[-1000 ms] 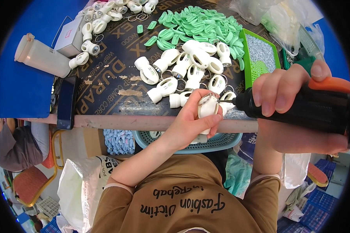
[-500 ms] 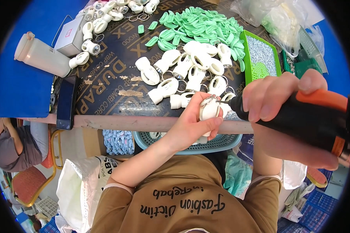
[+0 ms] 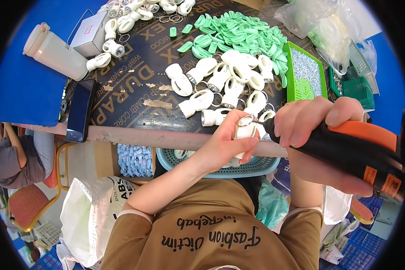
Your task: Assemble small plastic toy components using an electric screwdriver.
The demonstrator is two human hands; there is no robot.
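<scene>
My left hand (image 3: 225,146) grips a small white keychain flashlight (image 3: 245,132) just above the table's front edge, its metal ring uppermost. In my right hand (image 3: 317,121) is a black and orange electric screwdriver (image 3: 346,148), held nearly level. The tool's front end points left at the flashlight, close to the ring; my view does not show whether the bit touches it. Beyond my hands lies a heap of white keychain flashlights (image 3: 231,92) with metal rings. Behind that heap spreads a pile of light green plastic pieces (image 3: 245,38).
A green tray (image 3: 290,85) of small screws stands right of the piles. At left are a phone (image 3: 82,112), a white bottle (image 3: 54,51) and a white box (image 3: 91,37). Below the table edge sit a blue-grey basket (image 3: 211,173) and blue parts (image 3: 135,159). Another person sits far left.
The view has shifted slightly. The flashlight has tilted a little in my left hand, and the screwdriver's rear end has dropped. Both hands keep their hold.
</scene>
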